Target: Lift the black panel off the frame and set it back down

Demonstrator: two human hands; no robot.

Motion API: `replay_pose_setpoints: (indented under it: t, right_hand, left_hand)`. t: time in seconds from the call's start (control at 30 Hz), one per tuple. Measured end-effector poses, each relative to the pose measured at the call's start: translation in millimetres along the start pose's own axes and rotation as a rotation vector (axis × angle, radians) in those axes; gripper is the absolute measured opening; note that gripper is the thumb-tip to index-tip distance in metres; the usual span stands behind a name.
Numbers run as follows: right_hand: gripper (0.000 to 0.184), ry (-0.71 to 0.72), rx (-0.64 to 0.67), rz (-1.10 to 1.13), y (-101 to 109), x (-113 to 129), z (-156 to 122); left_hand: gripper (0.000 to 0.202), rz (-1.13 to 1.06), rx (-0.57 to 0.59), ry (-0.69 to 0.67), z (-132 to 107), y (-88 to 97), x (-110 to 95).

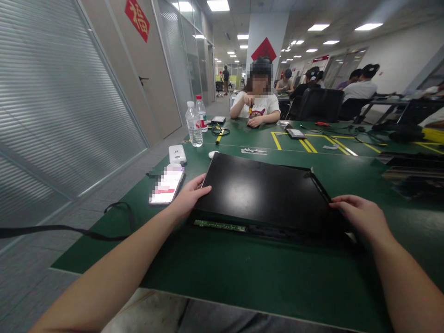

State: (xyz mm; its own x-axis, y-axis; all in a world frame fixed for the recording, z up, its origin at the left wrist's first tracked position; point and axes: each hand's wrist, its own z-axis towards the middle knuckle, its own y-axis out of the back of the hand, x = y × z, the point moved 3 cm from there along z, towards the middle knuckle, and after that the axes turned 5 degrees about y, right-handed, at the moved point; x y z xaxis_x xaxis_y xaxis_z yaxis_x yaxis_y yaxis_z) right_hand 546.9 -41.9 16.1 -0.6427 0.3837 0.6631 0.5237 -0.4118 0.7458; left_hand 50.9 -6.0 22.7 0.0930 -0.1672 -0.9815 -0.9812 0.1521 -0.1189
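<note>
A black LCD screen panel [256, 189] lies before me above the green table, tilted, its glossy face reflecting a light. Along its near edge runs a narrow green circuit board [219, 225]. My left hand [190, 196] is closed on the panel's left edge, thumb on top and fingers partly hidden beneath. At the right side, my right hand [360, 215] pinches the thin black edge strip, which looks slightly apart from the panel. Some of its fingers are hidden from view.
A lit phone [167, 184] and a white device [177, 154] lie left of the panel. Two bottles [194, 125] stand behind them. Across the green table [243, 273] sits a person [256, 99] holding a tool. Dark panels [416, 173] lie at the right.
</note>
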Motion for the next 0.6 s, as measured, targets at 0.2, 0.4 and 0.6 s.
replay_pose_setpoints:
  t: [0.2, 0.4, 0.6]
  right_hand:
    - [0.036, 0.003, -0.014, 0.038, -1, -5, 2]
    - [0.035, 0.043, -0.031, 0.067, -3, -12, 7]
    - [0.039, 0.039, 0.016, 0.126, -7, -21, 10]
  left_hand:
    - [0.066, 0.513, -0.177, -0.099, 9, 19.4, 3]
    - [0.064, 0.927, -0.201, -0.086, 13, 21.7, 6]
    - [0.061, 1.062, -0.186, -0.142, 21, 27.6, 15]
